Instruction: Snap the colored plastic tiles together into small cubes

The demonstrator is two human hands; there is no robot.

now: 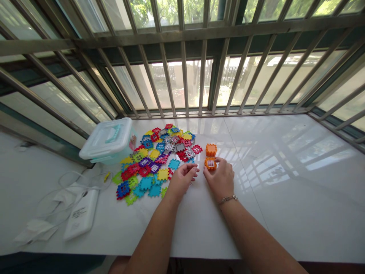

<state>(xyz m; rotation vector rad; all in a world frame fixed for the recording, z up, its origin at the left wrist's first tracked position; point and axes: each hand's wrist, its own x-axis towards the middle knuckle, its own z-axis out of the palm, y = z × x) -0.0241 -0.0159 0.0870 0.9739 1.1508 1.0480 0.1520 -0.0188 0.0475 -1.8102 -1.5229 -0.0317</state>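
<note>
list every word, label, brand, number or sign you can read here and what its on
Nothing is legible.
White slab-shaped device: dark lines of print, too small and blurred to read.
Lidded box: a coloured patch on its side, too blurred to tell whether it bears words.
Orange blocks: no lettering visible.
</note>
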